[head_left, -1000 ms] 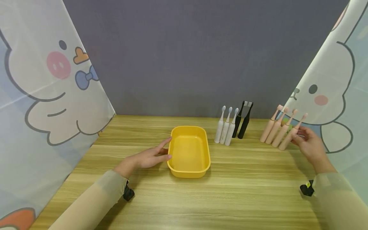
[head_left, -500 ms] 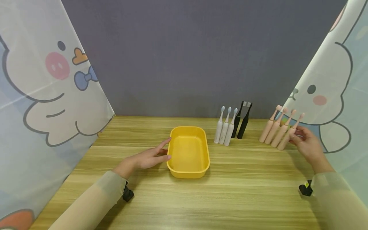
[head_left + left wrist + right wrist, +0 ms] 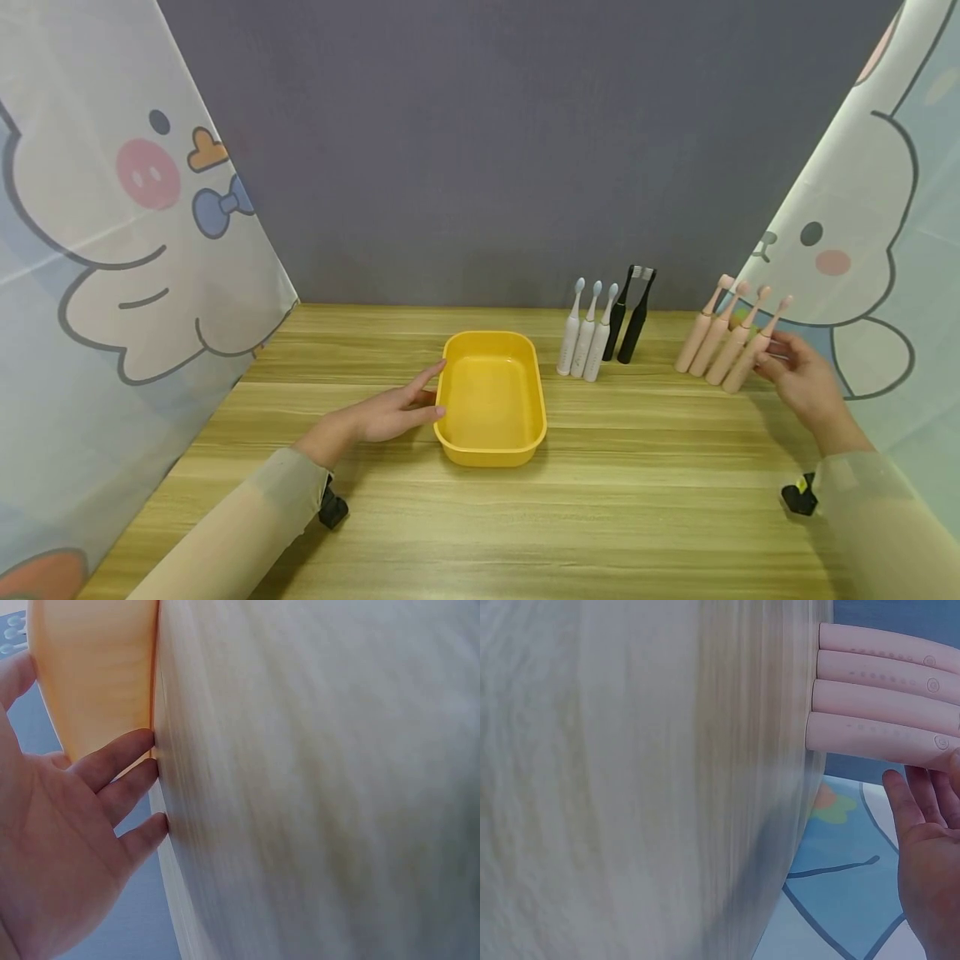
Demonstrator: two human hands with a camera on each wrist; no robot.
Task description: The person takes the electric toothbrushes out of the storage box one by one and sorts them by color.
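A yellow tray (image 3: 491,457) sits mid-table. My left hand (image 3: 386,415) rests against its left side, fingers fairly straight and spread, thumb at the rim. In the left wrist view the fingertips (image 3: 139,742) touch the tray's outer wall and the tabletop. At the right, several pink electric toothbrushes (image 3: 697,342) stand upright in a close row. My right hand (image 3: 806,379) holds the rightmost pink electric toothbrush (image 3: 874,735), thumb on its front and fingers reaching behind. Its base stays on the table. Part of that grip lies outside the right wrist view.
Three white electric toothbrushes (image 3: 583,346) stand right of the tray. Two black electric toothbrushes (image 3: 637,325) stand just behind them. A grey wall (image 3: 480,167) closes the back, and printed cartoon cloths hang left and right of the wooden table (image 3: 585,533).
The head view has shifted very slightly. Both hands, the tray and the toothbrushes keep their places.
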